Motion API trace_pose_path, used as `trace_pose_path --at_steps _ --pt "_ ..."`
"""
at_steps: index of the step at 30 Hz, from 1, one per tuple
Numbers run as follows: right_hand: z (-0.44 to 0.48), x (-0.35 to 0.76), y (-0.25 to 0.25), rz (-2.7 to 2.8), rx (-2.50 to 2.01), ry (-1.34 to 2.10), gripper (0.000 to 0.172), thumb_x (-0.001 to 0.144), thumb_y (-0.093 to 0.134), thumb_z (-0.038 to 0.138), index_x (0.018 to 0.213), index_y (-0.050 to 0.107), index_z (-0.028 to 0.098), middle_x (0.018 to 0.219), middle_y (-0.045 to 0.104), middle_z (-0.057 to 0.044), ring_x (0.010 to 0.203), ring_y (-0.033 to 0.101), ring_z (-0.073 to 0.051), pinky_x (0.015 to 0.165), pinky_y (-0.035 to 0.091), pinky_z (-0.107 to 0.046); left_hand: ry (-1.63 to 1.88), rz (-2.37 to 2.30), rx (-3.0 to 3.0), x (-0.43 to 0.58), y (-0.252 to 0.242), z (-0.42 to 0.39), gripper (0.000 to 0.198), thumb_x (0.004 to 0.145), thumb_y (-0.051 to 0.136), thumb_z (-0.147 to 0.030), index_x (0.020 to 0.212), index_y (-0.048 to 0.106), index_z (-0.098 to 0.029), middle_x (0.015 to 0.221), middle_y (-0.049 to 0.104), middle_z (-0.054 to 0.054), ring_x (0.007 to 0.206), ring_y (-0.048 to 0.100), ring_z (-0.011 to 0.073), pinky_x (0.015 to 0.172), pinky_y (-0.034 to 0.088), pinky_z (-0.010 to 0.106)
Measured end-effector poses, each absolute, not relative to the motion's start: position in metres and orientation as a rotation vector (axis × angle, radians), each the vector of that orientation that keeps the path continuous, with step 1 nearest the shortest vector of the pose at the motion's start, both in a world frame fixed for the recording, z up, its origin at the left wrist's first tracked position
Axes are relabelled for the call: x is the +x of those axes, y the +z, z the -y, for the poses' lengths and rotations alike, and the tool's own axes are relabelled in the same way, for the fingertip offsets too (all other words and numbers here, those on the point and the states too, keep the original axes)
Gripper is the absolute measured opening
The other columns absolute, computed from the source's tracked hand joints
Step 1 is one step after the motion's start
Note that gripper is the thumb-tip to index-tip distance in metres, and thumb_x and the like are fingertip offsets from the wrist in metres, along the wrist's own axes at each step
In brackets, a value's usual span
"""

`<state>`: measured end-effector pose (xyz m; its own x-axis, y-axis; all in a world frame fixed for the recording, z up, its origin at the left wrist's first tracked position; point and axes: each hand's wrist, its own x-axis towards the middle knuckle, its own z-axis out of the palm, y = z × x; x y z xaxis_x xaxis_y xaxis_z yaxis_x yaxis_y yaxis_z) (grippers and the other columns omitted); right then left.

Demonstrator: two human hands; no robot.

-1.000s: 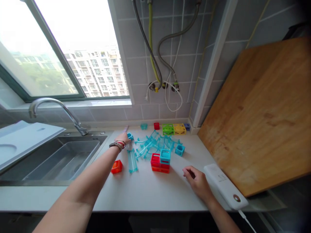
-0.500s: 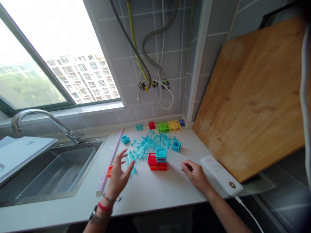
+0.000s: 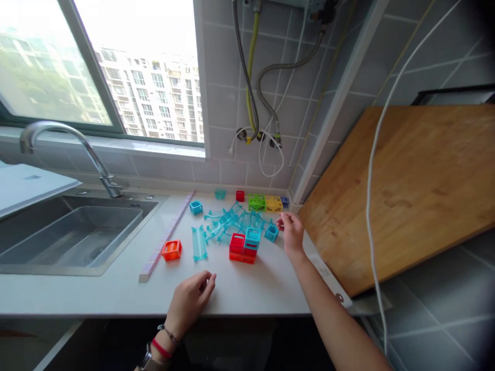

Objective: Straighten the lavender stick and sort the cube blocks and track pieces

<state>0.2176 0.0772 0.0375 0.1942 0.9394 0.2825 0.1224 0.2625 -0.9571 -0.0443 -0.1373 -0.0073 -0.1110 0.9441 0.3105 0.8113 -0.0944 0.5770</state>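
Near the counter's front edge, my left hand (image 3: 193,296) rests with its fingers curled together, and nothing shows in them. My right hand (image 3: 292,232) reaches over the back right, its fingers bent but slightly apart and holding nothing. Just left of its fingertips sits a blue cube frame (image 3: 271,232). Between the hands stands a small stack of red block frames (image 3: 237,247), with a light blue cube frame (image 3: 252,236) on top at its right. Behind it lies a heap of clear blue track pieces (image 3: 228,221). One straight clear blue track piece (image 3: 199,243) lies apart at the left.
An orange block (image 3: 172,250) sits beside a long pale purple strip (image 3: 166,239). Along the wall stand green (image 3: 257,202) and yellow block frames (image 3: 274,204) and a red cube (image 3: 240,196). The sink (image 3: 127,252) is left; a wooden board (image 3: 410,196) leans at right.
My left hand has come down toward the front edge and its fingers have closed. My right hand has moved forward to beside the blue cube frame. The camera view has shifted.
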Motion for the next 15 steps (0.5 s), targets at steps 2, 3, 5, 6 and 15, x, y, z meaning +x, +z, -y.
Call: trace_pose_path --at_steps 2,3,5,6,15 --pt "-0.113 0.195 0.04 1.333 -1.234 0.779 0.04 0.088 0.05 0.055 0.091 0.067 0.018 0.08 0.074 -0.005 0.067 0.068 -0.019 0.058 0.053 -0.028 0.939 -2.0 2.048 -0.041 -0.009 0.142 0.034 0.101 0.05 -0.041 0.075 0.057 -0.021 0.059 0.053 -0.004 0.052 0.05 0.0119 0.056 0.034 0.024" --pt "-0.13 0.185 0.04 1.386 -1.275 0.759 0.038 0.089 0.049 0.051 0.091 0.067 0.018 0.08 0.075 -0.006 0.068 0.069 -0.02 0.059 0.054 -0.028 0.93 -2.006 2.078 -0.04 -0.009 0.143 0.033 0.101 0.05 -0.04 0.075 0.056 -0.021 0.059 0.054 -0.004 0.052 0.05 0.0119 0.055 0.034 0.025" --pt "-0.163 0.171 0.038 1.508 -1.359 0.696 0.033 0.088 0.051 0.044 0.09 0.069 0.017 0.083 0.076 -0.008 0.076 0.071 -0.023 0.066 0.056 -0.031 0.938 -1.996 2.108 -0.04 -0.009 0.144 0.033 0.102 0.049 -0.038 0.075 0.055 -0.021 0.06 0.054 -0.004 0.052 0.05 0.0118 0.055 0.034 0.024" --pt "-0.177 0.168 0.037 1.578 -1.402 0.651 0.029 0.087 0.053 0.04 0.09 0.071 0.017 0.086 0.077 -0.01 0.084 0.071 -0.024 0.073 0.056 -0.032 0.953 -1.986 2.118 -0.04 -0.008 0.144 0.032 0.102 0.049 -0.037 0.075 0.055 -0.021 0.06 0.054 -0.004 0.052 0.05 0.0118 0.055 0.034 0.024" --pt "-0.272 0.163 0.037 2.351 -1.563 0.439 0.041 0.068 0.069 0.005 0.105 0.078 0.02 0.122 0.073 -0.01 0.112 0.067 -0.028 0.099 0.049 -0.032 1.113 -1.906 2.153 -0.04 -0.013 0.144 0.028 0.103 0.049 -0.025 0.075 0.051 -0.021 0.062 0.053 -0.003 0.053 0.051 0.0117 0.056 0.037 0.025"
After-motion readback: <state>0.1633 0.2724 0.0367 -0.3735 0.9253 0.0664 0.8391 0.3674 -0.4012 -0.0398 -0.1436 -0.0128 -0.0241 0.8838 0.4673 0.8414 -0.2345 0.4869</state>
